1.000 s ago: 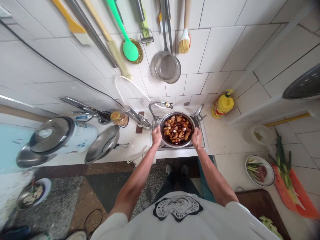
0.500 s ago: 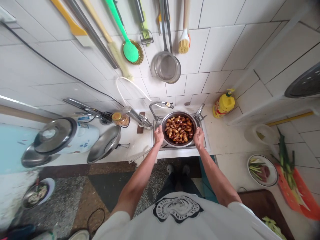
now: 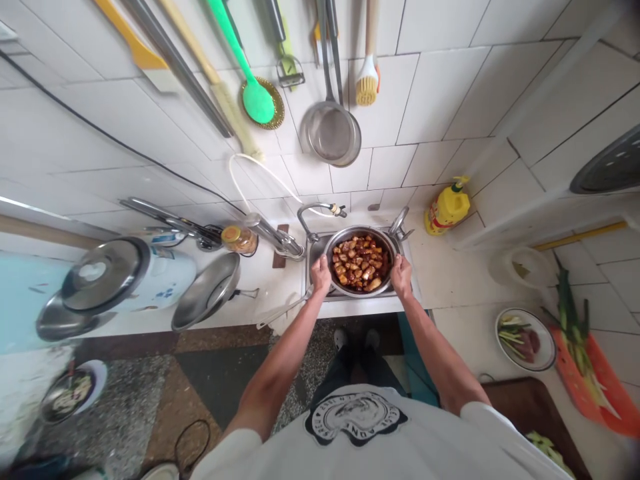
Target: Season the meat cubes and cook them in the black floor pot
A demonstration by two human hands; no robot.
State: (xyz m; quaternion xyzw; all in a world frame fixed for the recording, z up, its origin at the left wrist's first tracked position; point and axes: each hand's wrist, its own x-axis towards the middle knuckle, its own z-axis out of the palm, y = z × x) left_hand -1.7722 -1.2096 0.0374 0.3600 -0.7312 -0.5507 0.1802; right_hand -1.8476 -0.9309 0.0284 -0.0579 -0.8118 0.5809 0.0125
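Observation:
A round metal bowl (image 3: 334,241) full of glazed brown meat chunks (image 3: 361,261) is held over the small steel sink (image 3: 316,251). My left hand (image 3: 321,274) grips the bowl's left rim and my right hand (image 3: 401,275) grips its right rim. A curved faucet (image 3: 313,215) rises just behind the bowl on the left, and a second tap (image 3: 401,223) stands at the sink's back right.
On the left counter are a white rice cooker (image 3: 125,273), a pan lid (image 3: 206,291) and a jar (image 3: 239,238). A yellow bottle (image 3: 447,207) stands right of the sink. Further right lie a plate of vegetables (image 3: 525,330) and an orange board (image 3: 595,380). Utensils and a strainer (image 3: 333,132) hang on the tiled wall.
The bowl and both hands have shifted slightly to the right and a little nearer over the sink. My grip on the rim is unchanged.

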